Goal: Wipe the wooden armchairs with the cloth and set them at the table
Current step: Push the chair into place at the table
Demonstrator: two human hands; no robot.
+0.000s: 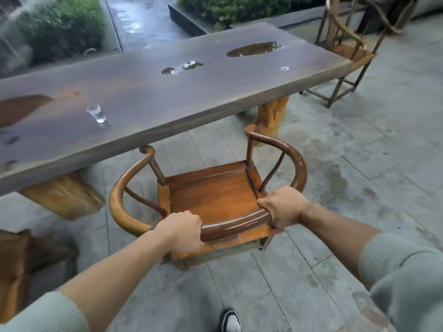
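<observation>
A wooden armchair with a curved, glossy back rail stands on the stone floor just in front of the long grey table, its seat facing the table edge. My left hand grips the back rail at its left. My right hand grips the same rail at its right. A second wooden armchair stands at the table's far right end. No cloth is in view.
A small clear glass stands on the table's near left part, and puddles lie on the far part. Thick wooden table legs flank the chair. A wooden piece sits at the left edge. My shoe shows below.
</observation>
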